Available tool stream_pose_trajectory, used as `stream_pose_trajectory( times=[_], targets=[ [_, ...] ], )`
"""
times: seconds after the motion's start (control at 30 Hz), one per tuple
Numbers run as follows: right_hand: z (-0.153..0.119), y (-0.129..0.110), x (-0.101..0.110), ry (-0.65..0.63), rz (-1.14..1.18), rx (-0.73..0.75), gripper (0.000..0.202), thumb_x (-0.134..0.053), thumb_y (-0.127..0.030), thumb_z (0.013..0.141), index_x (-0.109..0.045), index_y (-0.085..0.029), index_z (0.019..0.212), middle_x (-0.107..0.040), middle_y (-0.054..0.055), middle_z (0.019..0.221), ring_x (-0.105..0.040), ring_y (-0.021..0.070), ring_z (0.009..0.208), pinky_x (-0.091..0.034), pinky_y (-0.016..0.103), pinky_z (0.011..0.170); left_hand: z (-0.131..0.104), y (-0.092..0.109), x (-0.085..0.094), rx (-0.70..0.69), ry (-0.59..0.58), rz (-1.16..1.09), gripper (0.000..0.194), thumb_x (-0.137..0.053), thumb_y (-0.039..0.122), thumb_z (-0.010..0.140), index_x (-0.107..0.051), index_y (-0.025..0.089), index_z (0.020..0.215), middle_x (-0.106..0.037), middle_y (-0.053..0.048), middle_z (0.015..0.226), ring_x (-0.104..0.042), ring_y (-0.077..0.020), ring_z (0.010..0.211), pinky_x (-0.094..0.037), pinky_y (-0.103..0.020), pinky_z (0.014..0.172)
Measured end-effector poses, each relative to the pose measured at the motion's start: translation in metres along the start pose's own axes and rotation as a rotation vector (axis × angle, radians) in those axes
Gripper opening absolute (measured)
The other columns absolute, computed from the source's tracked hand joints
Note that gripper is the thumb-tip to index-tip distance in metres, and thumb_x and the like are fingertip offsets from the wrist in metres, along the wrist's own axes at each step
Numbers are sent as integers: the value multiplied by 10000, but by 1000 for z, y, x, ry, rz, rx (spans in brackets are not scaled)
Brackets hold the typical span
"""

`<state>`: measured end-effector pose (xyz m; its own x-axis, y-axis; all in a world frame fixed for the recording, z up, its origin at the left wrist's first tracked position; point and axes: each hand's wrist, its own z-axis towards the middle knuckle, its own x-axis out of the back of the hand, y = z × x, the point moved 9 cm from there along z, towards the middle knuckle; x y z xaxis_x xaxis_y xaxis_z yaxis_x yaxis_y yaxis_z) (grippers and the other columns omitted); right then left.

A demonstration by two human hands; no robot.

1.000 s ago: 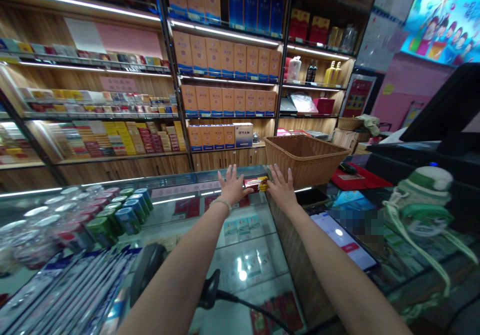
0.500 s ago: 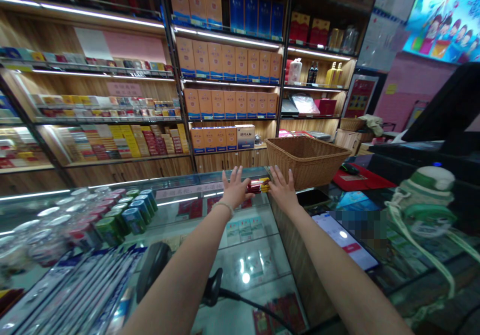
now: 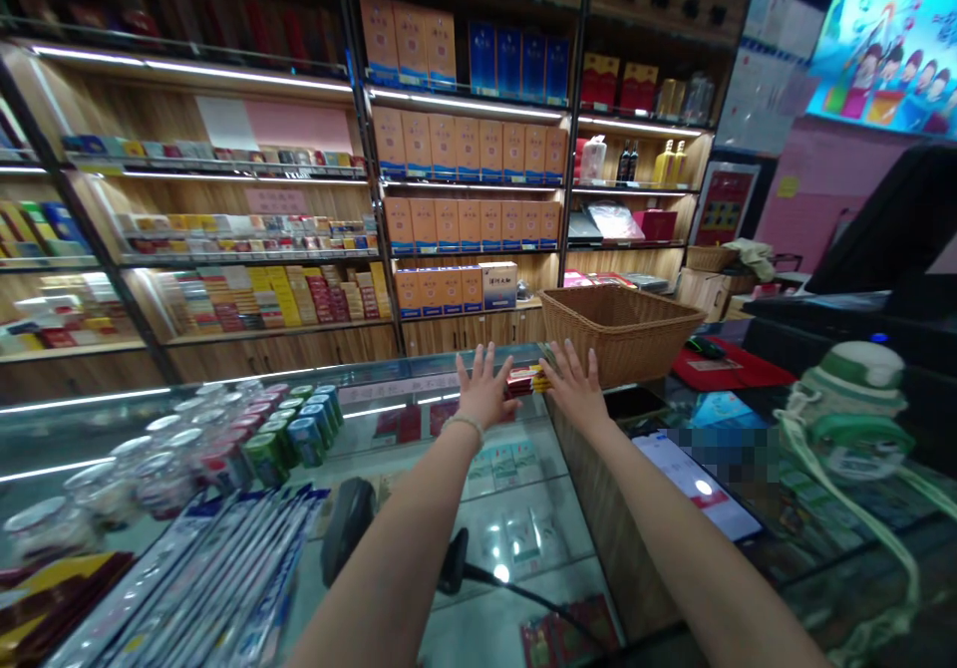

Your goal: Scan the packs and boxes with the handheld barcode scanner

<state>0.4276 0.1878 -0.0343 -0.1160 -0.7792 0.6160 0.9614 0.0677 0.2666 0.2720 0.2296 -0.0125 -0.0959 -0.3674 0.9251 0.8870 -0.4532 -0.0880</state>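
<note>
Both my arms reach forward over the glass counter (image 3: 419, 449). My left hand (image 3: 484, 389), with a bracelet at its wrist, has its fingers spread. To its right, my right hand (image 3: 575, 389) is also spread, beside the wicker basket. In the gap between the hands lie small red and yellow packets (image 3: 525, 380); their kind is too small to make out. The left thumb is beside their left end, and the right hand partly covers their right end. Neither hand is wrapped around them. A barcode scanner (image 3: 350, 530) stands near my left forearm.
The wicker basket (image 3: 620, 334) stands at the counter's far right. Rows of jars and small canisters (image 3: 284, 439) and long thin packages (image 3: 201, 578) lie left. Rightward are a phone (image 3: 695, 489), a green-lidded bottle (image 3: 852, 409) and a dark monitor (image 3: 882, 229). Stocked shelves (image 3: 471, 189) rise behind.
The view has tilted up and shifted left, so the scene sits lower and further right. Both hands stay spread by the packets; the left thumb has moved down from them.
</note>
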Motion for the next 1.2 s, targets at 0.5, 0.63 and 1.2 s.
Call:
stream_pose_trajectory(
  times=[0.5,0.63,1.2],
  targets=[
    [19,-36,77,90,43,-16,608,-691,-367,918,-525,-251,1492,-286,146,1691,-139,324,1589,38,673,1240,-54,-38,81,60,133,17,764,-658,563,892,-413,312,1570,-218,-143,1720,-141,-372,1595,-26,-731,1228],
    [37,-62,107,124,87,-4,594,-666,-419,943,-518,-262,1496,-270,141,1698,-135,325,1588,32,684,1233,-72,-60,109,97,158,45,728,-663,539,898,-450,293,1550,-250,-145,1710,-177,-368,1586,-27,-725,1232],
    [47,-173,203,88,254,11,510,-537,-500,1009,-549,-282,1471,-282,125,1696,-193,343,1572,35,685,1233,-189,-144,205,135,270,148,660,-659,530,896,-530,282,1494,-294,-148,1693,-204,-377,1575,0,-710,1241]
  ],
)
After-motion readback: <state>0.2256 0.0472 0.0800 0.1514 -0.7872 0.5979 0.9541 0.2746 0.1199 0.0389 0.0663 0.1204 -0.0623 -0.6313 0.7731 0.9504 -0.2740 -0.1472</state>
